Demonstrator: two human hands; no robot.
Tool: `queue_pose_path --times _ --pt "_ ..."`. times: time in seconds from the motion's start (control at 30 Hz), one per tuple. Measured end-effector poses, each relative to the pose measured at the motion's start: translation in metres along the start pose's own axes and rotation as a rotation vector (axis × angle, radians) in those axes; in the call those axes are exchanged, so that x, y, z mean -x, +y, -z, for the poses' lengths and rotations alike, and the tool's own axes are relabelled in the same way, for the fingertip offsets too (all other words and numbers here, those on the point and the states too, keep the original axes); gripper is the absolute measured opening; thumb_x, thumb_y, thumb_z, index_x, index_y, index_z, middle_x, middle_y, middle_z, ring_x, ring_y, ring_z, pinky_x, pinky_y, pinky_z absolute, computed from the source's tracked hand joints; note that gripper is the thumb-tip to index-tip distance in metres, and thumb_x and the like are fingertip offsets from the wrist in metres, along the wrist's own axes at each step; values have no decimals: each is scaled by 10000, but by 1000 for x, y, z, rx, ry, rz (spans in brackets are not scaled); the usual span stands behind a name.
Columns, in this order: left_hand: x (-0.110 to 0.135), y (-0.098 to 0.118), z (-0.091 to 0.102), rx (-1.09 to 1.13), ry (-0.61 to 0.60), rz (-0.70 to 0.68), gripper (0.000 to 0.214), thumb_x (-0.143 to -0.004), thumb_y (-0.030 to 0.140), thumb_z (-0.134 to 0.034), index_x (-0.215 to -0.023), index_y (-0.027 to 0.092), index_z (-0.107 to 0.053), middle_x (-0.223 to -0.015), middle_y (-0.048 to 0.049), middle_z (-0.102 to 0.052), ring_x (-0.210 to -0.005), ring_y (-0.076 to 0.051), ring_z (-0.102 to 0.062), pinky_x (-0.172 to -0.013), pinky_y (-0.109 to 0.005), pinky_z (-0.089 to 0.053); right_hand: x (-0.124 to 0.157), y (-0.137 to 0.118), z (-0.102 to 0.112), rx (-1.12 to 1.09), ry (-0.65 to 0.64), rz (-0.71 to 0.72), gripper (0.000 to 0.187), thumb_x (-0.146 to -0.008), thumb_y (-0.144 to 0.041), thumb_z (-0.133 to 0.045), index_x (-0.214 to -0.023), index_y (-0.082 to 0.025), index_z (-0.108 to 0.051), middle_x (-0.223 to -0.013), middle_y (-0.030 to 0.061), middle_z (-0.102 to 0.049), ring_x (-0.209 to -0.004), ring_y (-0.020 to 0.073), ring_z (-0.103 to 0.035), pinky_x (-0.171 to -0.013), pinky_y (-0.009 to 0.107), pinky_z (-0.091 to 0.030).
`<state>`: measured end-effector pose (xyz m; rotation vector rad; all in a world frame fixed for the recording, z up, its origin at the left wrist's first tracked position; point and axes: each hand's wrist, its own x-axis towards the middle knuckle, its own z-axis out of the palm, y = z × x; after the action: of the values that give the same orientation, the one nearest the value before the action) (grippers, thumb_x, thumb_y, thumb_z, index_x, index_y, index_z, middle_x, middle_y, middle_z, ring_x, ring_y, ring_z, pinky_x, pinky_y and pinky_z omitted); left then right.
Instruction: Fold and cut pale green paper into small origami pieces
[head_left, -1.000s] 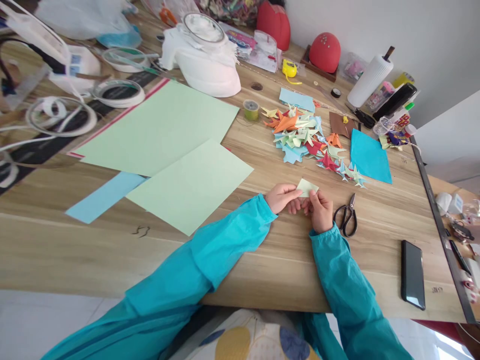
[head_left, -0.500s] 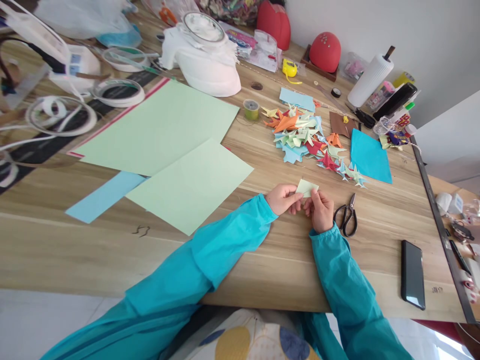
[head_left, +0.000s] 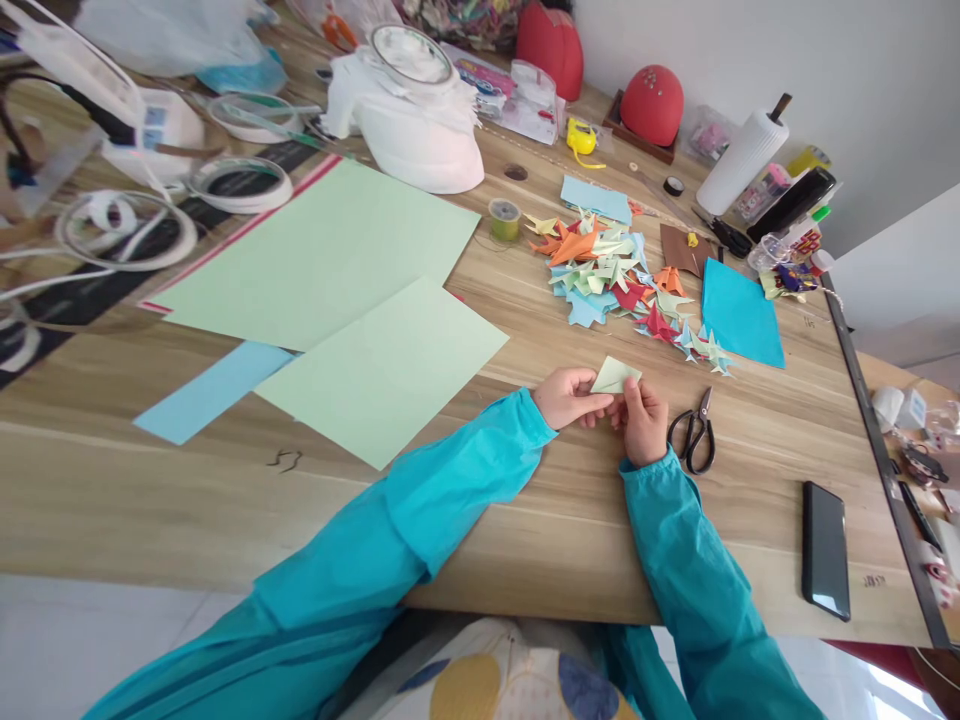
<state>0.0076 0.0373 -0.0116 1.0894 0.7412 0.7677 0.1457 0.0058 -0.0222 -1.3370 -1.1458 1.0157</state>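
Note:
My left hand [head_left: 568,397] and my right hand [head_left: 646,424] meet over the wooden table [head_left: 525,520] and pinch a small folded piece of pale green paper [head_left: 615,376] between their fingertips. The paper is held just above the tabletop, its upper edge pointing away from me. Both arms wear teal sleeves. Beyond the hands lies a heap of folded paper figures [head_left: 615,275] in orange, green, blue and red.
Black scissors [head_left: 694,432] lie right of my right hand, a black phone [head_left: 825,548] nearer the table's right edge. Two large pale green sheets [head_left: 352,290] and a light blue strip [head_left: 210,392] lie to the left. A teal sheet [head_left: 739,312], tape rolls and clutter fill the back.
The small green paper has tilted slightly between my fingers. The hands stay in the same spot.

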Motion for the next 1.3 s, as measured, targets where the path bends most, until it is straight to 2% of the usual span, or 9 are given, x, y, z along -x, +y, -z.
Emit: queue_pose_path --times 0.1,0.27,0.47,0.63,0.77,0.97,1.13,1.3 --pt "1 1 -1 -4 21 -13 272 -656 312 -715 -653 109 -535 -494 20 -575 -396 -73 -530 -394 -179 -427 0 1 0 -11 7 3 415 -815 -507 -488 -571 -172 -509 -460 -31 -540 -334 66 -426 -324 194 -304" --pt "-1 -1 1 30 19 22 300 -745 382 -619 -651 114 -522 -492 8 -574 -390 -91 -541 -384 -196 -435 0 0 0 14 17 14 417 -810 -517 -488 -584 -167 -516 -475 -24 -557 -335 60 -423 -332 190 -309" --pt "-3 -6 2 23 26 45 313 -807 391 -544 -659 116 -517 -445 16 -554 -350 -86 -517 -351 -181 -399 1 -2 -2 -27 36 -41 440 -808 -538 -471 -573 -169 -509 -461 -16 -563 -314 64 -423 -312 194 -302" --pt "-2 -6 2 29 13 50 340 -806 421 -538 -664 112 -525 -452 8 -566 -352 -83 -519 -353 -177 -395 2 -4 -3 2 31 -70 463 -786 -570 -476 -558 -167 -506 -466 -5 -574 -311 66 -425 -314 194 -324" --pt "-2 -6 1 -11 56 35 332 -816 412 -525 -656 121 -515 -440 15 -551 -342 -86 -507 -344 -184 -388 2 -1 -2 -48 11 -78 443 -781 -557 -495 -580 -164 -527 -482 -3 -583 -319 70 -439 -316 196 -329" --pt "-1 -7 -2 -86 78 -6 347 -814 429 -516 -630 135 -495 -426 32 -528 -331 -77 -492 -336 -175 -383 1 2 0 -99 -42 -30 372 -751 -505 -575 -613 -159 -568 -498 -8 -587 -345 81 -456 -341 213 -362" --pt "1 -5 -4 -163 78 -30 361 -817 429 -508 -601 141 -483 -420 35 -521 -336 -70 -486 -344 -167 -384 2 -4 -1 -1 -41 -23 352 -721 -468 -626 -566 -158 -564 -475 -12 -570 -344 81 -452 -333 211 -353" --pt "1 -6 -1 -62 26 18 389 -802 465 -519 -606 129 -498 -454 10 -550 -366 -78 -509 -367 -175 -404 2 -5 -1 8 -53 -19 366 -744 -464 -603 -540 -163 -557 -442 -18 -540 -341 81 -447 -329 206 -335"
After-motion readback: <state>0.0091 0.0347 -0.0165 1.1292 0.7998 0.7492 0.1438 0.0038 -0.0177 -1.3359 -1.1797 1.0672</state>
